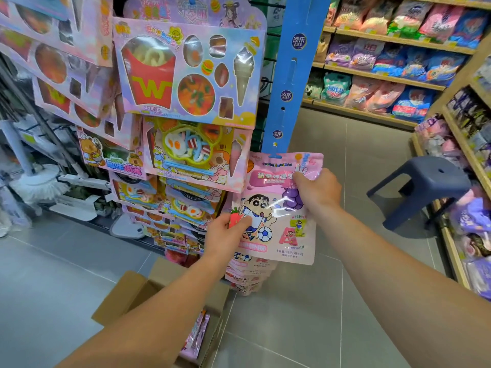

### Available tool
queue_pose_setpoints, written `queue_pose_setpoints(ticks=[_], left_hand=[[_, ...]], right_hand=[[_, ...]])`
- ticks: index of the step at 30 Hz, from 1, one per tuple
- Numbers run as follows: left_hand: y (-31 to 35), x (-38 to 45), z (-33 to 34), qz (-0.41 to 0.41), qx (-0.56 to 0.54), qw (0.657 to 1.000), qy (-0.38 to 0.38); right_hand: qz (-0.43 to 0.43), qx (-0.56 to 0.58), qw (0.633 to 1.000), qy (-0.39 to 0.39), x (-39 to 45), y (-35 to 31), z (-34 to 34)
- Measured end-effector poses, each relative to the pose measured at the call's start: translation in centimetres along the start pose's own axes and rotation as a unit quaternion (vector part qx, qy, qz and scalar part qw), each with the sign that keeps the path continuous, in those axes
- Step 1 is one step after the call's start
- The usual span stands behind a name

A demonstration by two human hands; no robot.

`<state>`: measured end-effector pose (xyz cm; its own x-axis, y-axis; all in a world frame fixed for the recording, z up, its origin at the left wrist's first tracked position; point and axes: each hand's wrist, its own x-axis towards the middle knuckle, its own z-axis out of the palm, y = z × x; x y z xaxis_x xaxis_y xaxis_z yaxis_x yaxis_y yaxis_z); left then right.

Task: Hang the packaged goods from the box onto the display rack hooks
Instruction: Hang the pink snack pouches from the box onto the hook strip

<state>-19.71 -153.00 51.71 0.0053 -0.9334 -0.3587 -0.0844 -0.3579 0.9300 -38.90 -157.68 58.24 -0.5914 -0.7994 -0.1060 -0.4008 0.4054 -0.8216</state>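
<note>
shop aisle, grey floor: left hand and right hand both grip pink pouch at blue strip.

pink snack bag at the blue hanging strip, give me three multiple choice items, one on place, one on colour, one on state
1. Where is the cardboard box?
A. on the floor below the arms
B. on the stool
C. on a wooden shelf

2. What colour is the stool?
A. red
B. dark blue-grey
C. yellow

3. How is the pink snack bag held?
A. by the left hand only
B. by nobody
C. by both hands

Answers:
1 A, it sits open on the grey tiles.
2 B, its seat and legs are dark blue-grey.
3 C, the left hand grips its lower left edge and the right hand its upper right, its top at the blue hanging strip.
</note>
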Motion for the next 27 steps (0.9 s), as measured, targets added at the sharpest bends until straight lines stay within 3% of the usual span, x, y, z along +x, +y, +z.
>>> queue_pose_setpoints(ticks=[6,14,27], left_hand=[[-0.8,0.5,-0.8,-0.013,0.039,0.999,-0.001],[-0.3,1.4,-1.8,-0.013,0.09,0.992,0.086],[-0.4,-0.4,-3.2,0.021,0.139,0.989,0.044]], right_hand=[[0.015,0.001,1.0,-0.027,-0.4,1.0,0.6],[0.04,0.012,0.996,-0.08,-1.9,2.7,1.3],[0.064,-0.071,0.982,-0.16,-6.8,4.5,1.4]])
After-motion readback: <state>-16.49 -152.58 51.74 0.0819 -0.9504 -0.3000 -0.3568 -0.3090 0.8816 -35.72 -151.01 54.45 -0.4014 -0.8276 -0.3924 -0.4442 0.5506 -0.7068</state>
